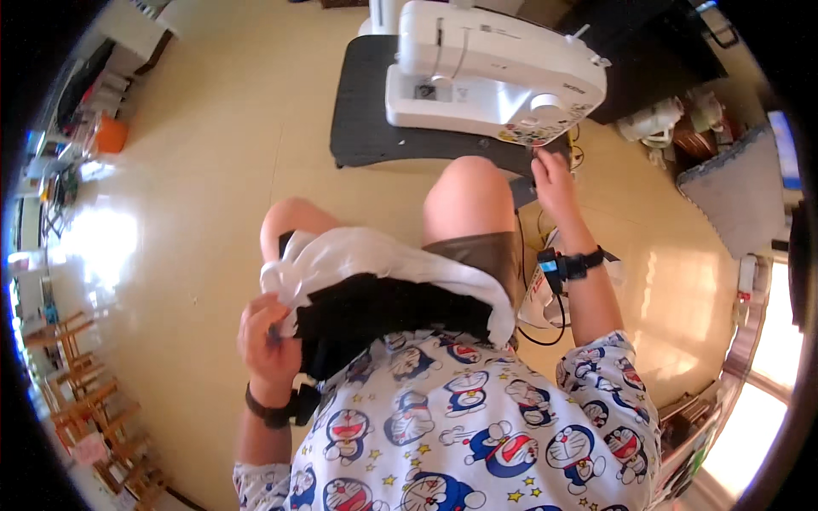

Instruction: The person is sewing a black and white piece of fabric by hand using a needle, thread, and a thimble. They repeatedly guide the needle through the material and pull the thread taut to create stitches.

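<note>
A white and black cloth [358, 251] lies across my lap, the white part along its far side and the black part [383, 311] nearer my body. At its left end my left hand [268, 336] is closed, pinching the cloth's edge between thumb and fingers. A white sewing machine [503, 77] with a colourful printed corner stands on a dark small table [366, 111] in front of me. My right hand [554, 183] reaches to the table's near right edge, just below the machine. Its fingers are stretched out, their tips beside a small dark thing that I cannot make out.
Cables hang at the table's right side, and a white bag [541, 298] sits on the floor by my right leg. A grey padded piece [737, 187] stands farther right. Wooden racks [85, 383] and an orange container [109, 134] are along the left.
</note>
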The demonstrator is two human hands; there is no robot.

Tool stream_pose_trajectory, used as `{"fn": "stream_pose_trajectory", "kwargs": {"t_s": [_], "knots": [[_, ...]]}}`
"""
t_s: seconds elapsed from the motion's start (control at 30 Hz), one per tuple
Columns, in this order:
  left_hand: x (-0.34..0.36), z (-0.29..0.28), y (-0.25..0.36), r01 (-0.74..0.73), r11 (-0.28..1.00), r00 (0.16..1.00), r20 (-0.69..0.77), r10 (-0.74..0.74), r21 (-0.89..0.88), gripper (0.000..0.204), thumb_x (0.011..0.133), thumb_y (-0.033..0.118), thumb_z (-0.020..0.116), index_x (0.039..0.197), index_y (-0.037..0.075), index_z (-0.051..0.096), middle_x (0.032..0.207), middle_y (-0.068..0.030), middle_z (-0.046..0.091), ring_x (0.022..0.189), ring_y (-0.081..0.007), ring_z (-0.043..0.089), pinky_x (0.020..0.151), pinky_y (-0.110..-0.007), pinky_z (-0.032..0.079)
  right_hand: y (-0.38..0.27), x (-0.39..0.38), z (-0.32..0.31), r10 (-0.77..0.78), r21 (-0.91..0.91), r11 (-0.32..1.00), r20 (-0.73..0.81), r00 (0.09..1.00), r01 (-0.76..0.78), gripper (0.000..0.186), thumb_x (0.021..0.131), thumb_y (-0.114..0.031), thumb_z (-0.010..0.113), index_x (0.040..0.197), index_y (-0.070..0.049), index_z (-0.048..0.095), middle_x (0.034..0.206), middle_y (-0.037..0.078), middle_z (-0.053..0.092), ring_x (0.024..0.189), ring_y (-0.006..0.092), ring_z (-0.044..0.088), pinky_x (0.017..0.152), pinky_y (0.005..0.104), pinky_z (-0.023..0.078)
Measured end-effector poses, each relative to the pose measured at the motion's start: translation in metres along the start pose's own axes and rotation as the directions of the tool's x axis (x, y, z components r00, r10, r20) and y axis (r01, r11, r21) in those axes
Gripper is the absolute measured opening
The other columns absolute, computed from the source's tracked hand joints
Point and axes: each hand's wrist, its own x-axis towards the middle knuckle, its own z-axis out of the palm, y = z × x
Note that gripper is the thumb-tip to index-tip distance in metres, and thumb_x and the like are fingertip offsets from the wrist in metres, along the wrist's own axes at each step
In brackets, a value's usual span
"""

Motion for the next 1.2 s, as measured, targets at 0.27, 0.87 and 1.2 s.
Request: {"fn": "stream_pose_trajectory", "kwargs": {"t_s": [0.27,0.87,1.2], "knots": [[0.014,-0.015,0.017,-0.219,0.933,0.958,0.246,0.149,0.284,0.018,0.058,-0.005,0.063,0.071,0.005,0.057,0.066,-0.0076,0.054,0.067,-0.0271,0.055,0.073,-0.04,0.048,0.093,-0.009,0.083,-0.078,-0.204,0.975,0.028,0.997,0.082,0.025,0.075,-0.008,0.058,0.1,-0.003,0.056,0.091,0.016,0.055,0.087,0.0342,0.053,0.077,0.041,0.043],[0.04,-0.033,0.054,-0.279,0.906,0.775,0.632,0.018,0.317,0.011,0.059,0.007,0.055,0.069,0.008,0.051,0.084,-0.0067,0.063,0.086,-0.0271,0.059,0.09,-0.046,0.039,0.061,-0.011,0.049,-0.288,-0.234,0.943,-0.22,0.932,0.237,0.018,0.08,-0.013,0.056,0.097,-0.008,0.057,0.101,0.009,0.053,0.096,0.0277,0.051,0.079,0.0392,0.041],[0.035,-0.039,0.018,-0.371,0.836,0.739,0.674,0.002,0.404,0.018,0.048,0.012,0.062,0.061,0.008,0.052,0.089,-0.004,0.062,0.099,-0.0253,0.055,0.097,-0.047,0.033,-0.094,-0.141,-0.052,-0.665,0.219,0.735,0.418,0.619,0.641,0.025,0.071,-0.01,0.058,0.096,-0.007,0.057,0.116,0.011,0.05,0.091,0.026,0.052,0.075,0.0387,0.044]]}}
